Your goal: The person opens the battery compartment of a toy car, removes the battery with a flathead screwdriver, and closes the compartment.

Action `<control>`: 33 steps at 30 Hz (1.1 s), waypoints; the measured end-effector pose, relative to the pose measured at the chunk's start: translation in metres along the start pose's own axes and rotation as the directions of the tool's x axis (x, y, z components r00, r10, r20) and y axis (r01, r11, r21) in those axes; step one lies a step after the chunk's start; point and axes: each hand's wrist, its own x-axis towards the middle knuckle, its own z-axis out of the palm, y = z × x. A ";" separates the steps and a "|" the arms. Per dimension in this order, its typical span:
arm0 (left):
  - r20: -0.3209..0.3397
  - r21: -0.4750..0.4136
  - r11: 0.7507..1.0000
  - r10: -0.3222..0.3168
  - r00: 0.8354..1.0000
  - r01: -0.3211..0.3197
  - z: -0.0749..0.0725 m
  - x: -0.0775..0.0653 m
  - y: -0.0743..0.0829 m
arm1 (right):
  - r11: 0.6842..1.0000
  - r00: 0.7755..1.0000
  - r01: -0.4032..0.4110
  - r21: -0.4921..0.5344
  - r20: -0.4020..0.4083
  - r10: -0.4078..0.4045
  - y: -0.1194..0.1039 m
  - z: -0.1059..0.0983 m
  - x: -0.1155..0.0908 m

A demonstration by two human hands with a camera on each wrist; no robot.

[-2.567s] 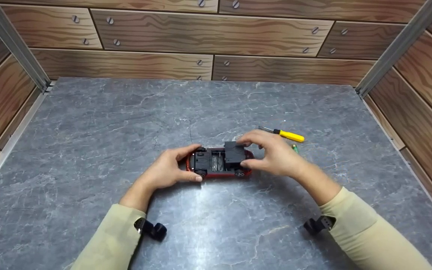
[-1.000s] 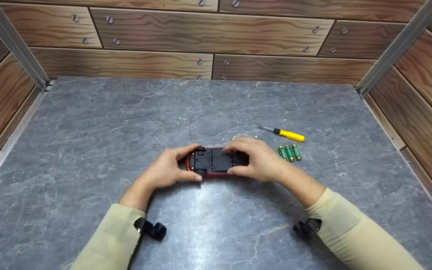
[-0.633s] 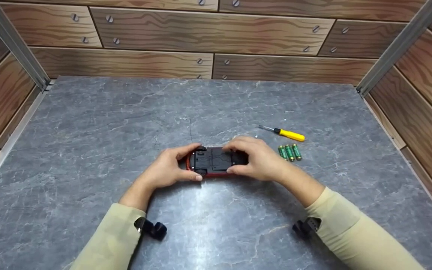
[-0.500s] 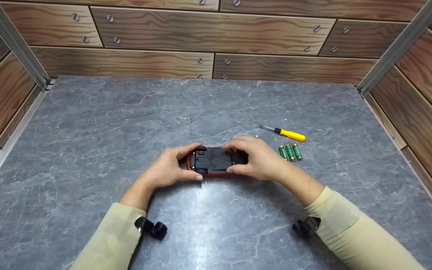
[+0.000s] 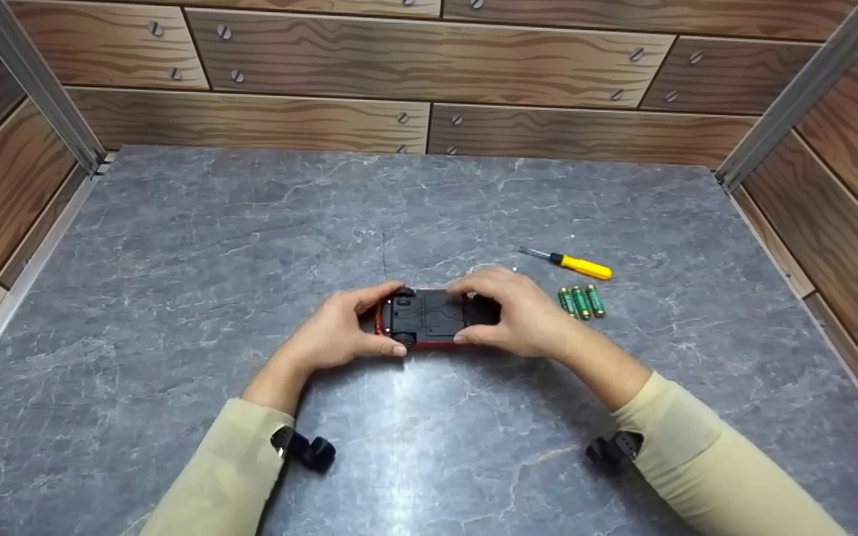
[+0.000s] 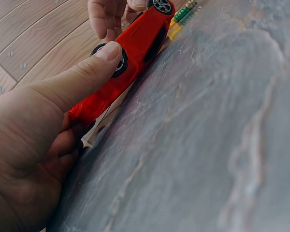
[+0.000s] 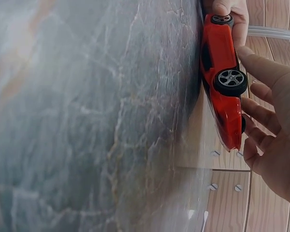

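A red toy car point(image 5: 436, 343) lies upside down on the grey marbled table, its black underside facing up. My left hand point(image 5: 336, 327) grips the left end, thumb by the near wheel and fingers on the far side. Over the middle of the underside sits a flat black battery cover point(image 5: 442, 314). My right hand point(image 5: 529, 316) holds this cover with thumb at the near edge and forefinger at the far edge; its palm hides the car's right end. The left wrist view shows the left thumb point(image 6: 84, 77) against a wheel. In the right wrist view, the right fingers reach to the car's underside.
Three green batteries point(image 5: 582, 302) lie side by side right of the right hand. Behind them is a yellow-handled screwdriver point(image 5: 584, 266). A tiny shiny piece point(image 5: 515, 269) lies beyond the right hand. Wood-patterned walls point(image 5: 325, 59) enclose the table.
The right hand has brought the battery cover leftward from over the car's right end onto the open compartment, where it now looks more level. The left hand keeps its grip.
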 end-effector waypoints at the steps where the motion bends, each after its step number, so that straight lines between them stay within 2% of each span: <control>1: 0.002 0.001 1.000 -0.003 1.000 0.003 0.000 0.000 0.000 | 1.000 1.000 -0.002 0.004 -0.004 0.002 0.001 0.000 -0.001; 8: 0.002 -0.005 1.000 -0.002 1.000 0.002 0.001 0.002 0.000 | 0.998 0.999 -0.033 0.045 -0.028 0.034 0.008 -0.001 -0.007; 15: -0.003 0.009 1.000 0.010 1.000 -0.010 0.001 0.002 -0.002 | 0.998 0.999 -0.023 0.051 -0.043 0.025 0.010 0.001 -0.008; 33: -0.016 0.010 1.000 0.006 1.000 -0.006 0.001 0.000 0.000 | 0.996 0.997 -0.065 0.057 -0.034 0.067 0.009 0.005 -0.007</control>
